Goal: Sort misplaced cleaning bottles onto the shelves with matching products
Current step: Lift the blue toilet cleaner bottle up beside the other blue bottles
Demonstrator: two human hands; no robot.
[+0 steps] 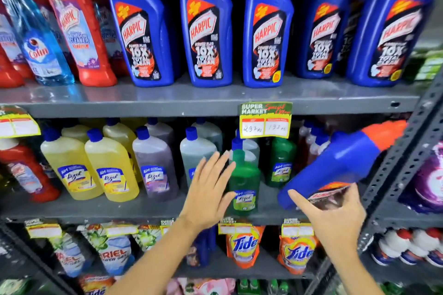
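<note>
A blue Harpic bottle (335, 167) with an orange-red cap lies tilted on the middle shelf (96, 208), cap pointing up and right, among Lizol bottles. My right hand (335, 213) grips its lower end, thumb and fingers around the label. My left hand (211, 184) is open with fingers spread, just in front of a green Lizol bottle (244, 184) and not holding it. A row of matching blue Harpic bottles (206, 26) stands on the upper shelf (215, 98).
Red Harpic bottles (76, 29) and a blue Colin bottle (40, 43) stand at the upper left. Yellow Lizol bottles (110, 170) and one red bottle (24, 170) fill the middle shelf's left. Tide pouches (242, 244) sit below. A perforated grey upright (402, 163) stands right.
</note>
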